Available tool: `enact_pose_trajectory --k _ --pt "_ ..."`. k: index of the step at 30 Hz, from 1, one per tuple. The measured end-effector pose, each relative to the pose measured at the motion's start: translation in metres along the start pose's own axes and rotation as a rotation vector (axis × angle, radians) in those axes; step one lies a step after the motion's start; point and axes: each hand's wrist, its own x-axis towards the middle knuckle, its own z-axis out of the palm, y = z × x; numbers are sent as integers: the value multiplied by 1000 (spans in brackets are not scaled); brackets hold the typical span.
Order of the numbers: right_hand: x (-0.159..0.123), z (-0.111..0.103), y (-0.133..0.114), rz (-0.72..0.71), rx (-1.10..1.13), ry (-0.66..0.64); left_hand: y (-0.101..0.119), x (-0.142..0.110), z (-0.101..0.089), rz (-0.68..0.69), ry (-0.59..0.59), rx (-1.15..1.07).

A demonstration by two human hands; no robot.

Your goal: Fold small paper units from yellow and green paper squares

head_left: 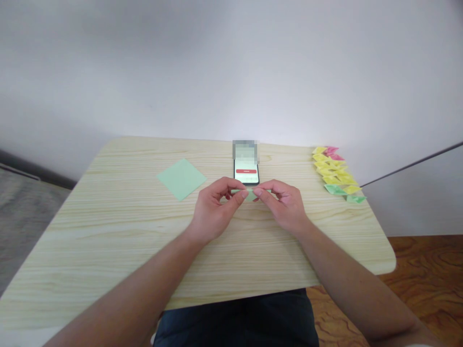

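Note:
Between my two hands is a small folded piece of green paper (250, 196), mostly covered by the fingers. My left hand (217, 207) pinches its left part with thumb and forefinger. On the other side my right hand (284, 202) grips it the same way, the two thumb tips close together. Just beyond the fingers lies a phone (246, 177) with a lit screen and a red bar on it. To the left of my left hand, a flat green paper sheet (181, 179) rests on the table, turned like a diamond.
Folded paper pieces (331, 166) in yellow, pink and green stand in two rows at the table's right edge. The pale wood-grain table (108, 231) has rounded corners and meets a white wall (231, 72) at the back. Brown wooden floor (427, 284) shows at the lower right.

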Motion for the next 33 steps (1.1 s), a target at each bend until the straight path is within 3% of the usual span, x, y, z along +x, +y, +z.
enact_pose_trajectory --k 6,17,33 --pt "-1 -2 -2 -62 -79 -8 5 2 -1 -26 6 47" --pt "1 -3 2 -72 -7 24 5 5 -4 113 49 144" --pt "2 -4 3 -83 -4 103 6 6 -6 3 30 40"
